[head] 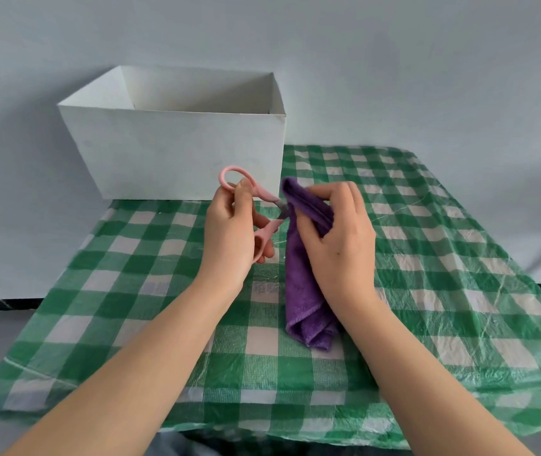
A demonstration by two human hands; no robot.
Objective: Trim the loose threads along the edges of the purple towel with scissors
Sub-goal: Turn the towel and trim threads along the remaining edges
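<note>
A purple towel [300, 278] hangs folded above the table, its lower end touching the checked cloth. My right hand [341, 238] grips its upper part, with the fingers curled over the top fold. My left hand [233, 235] holds pink-handled scissors [262, 205] with fingers through the loops. The handles are spread apart. The short grey blades meet the towel's left edge just below its top corner.
An open white box [177, 149] stands at the back left, close behind the scissors. A green-and-white checked cloth [427, 291] covers the table. A pale wall rises behind.
</note>
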